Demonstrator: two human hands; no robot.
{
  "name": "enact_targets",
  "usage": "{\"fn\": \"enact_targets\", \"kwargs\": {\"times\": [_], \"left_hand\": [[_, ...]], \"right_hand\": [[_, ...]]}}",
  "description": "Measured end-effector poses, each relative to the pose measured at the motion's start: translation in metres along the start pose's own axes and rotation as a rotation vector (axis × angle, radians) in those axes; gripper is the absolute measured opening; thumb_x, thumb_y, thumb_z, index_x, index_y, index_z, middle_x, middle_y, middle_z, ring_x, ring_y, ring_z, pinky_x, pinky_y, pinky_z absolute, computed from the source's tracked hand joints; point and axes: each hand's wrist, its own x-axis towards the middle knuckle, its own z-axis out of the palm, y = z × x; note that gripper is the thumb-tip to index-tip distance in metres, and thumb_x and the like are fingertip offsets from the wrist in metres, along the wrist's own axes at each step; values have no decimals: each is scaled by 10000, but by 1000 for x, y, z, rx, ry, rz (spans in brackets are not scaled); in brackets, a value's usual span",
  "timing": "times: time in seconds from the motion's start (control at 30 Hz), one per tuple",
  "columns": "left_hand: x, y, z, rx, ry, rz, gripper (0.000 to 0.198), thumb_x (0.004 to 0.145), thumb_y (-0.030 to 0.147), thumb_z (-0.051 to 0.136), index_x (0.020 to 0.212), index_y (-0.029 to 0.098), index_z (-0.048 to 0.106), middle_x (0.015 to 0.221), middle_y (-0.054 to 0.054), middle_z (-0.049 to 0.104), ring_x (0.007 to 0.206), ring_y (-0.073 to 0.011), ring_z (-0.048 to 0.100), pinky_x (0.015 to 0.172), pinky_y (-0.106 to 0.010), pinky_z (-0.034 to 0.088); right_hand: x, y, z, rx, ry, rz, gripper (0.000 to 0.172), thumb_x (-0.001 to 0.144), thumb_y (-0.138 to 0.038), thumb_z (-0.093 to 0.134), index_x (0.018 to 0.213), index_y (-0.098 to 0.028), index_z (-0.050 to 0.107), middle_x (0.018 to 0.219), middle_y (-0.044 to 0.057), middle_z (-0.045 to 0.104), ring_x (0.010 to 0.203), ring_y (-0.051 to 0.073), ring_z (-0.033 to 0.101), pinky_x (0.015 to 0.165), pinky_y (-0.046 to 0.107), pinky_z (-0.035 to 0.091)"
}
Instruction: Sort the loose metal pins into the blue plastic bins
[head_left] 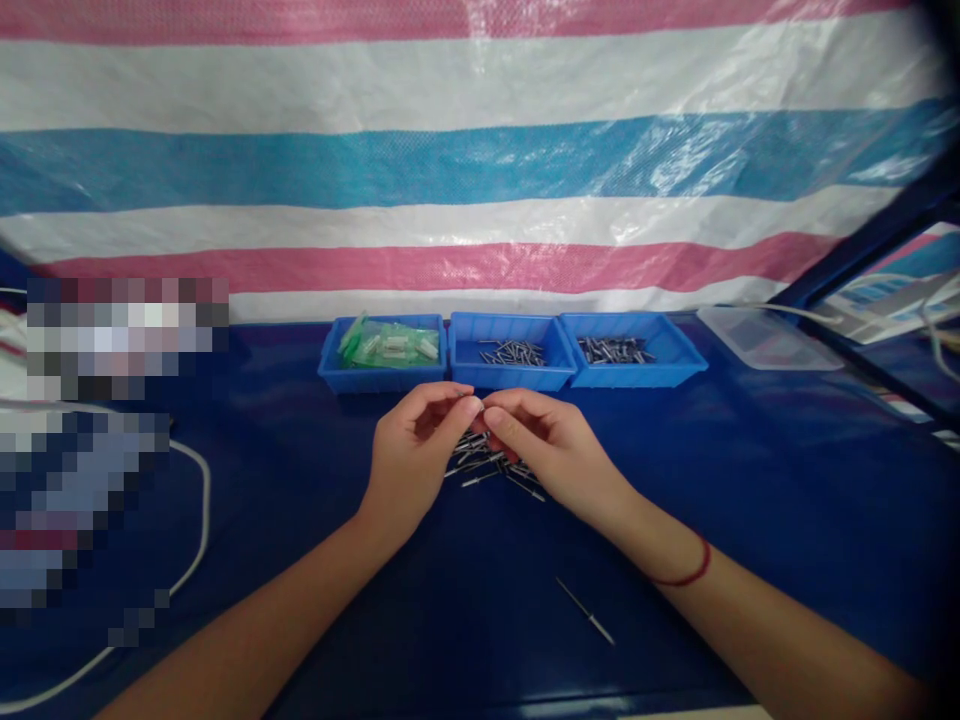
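My left hand [417, 448] and my right hand [546, 445] meet fingertip to fingertip above a small heap of thin metal pins [487, 466] on the dark blue table. Both hands are pinched closed on something tiny at the point where they touch; it is too small to name. One loose pin [586, 611] lies alone nearer to me, under my right forearm. A red string circles my right wrist.
Three blue bins stand in a row behind the hands: the left bin [332, 366] holds green plastic bags, the middle bin [465, 350] and right bin [679, 352] hold metal pins. A clear lid [765, 338] lies at the right. A white cable [196, 520] curves at the left. A striped tarp hangs behind.
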Motion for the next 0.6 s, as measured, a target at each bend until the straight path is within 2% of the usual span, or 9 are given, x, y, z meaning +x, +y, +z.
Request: {"fn": "enact_targets", "kwargs": {"times": [0.1, 0.27, 0.47, 0.6], "left_hand": [[-1, 3, 0, 29, 9, 14, 131, 777, 286, 675, 850, 177, 676, 812, -8, 714, 724, -141, 664, 676, -245, 536], [-3, 5, -1, 81, -5, 50, 114, 791, 282, 665, 851, 187, 683, 833, -12, 715, 749, -147, 662, 697, -249, 538], [-3, 5, -1, 83, -35, 72, 97, 806, 261, 647, 861, 185, 674, 824, -6, 705, 734, -131, 654, 680, -222, 527], [-3, 5, -1, 70, -64, 53, 83, 813, 250, 631, 848, 177, 652, 809, -1, 690, 734, -125, 647, 681, -213, 517]], "right_hand": [[-3, -3, 1, -115, -15, -59, 195, 854, -344, 587, 850, -164, 665, 708, 0, 611, 612, 100, 517, 570, 232, 421], [-5, 0, 2, -118, -18, -81, 173, 853, -331, 583, 878, -178, 659, 718, 1, 596, 624, 111, 515, 562, 243, 417], [-5, 2, 1, -102, 57, -105, 124, 830, -310, 613, 833, -186, 627, 773, 20, 610, 655, 126, 537, 572, 252, 440], [-6, -1, -1, -120, 126, -194, 78, 826, -269, 621, 843, -193, 609, 788, 17, 593, 643, 118, 529, 556, 246, 430]]}}
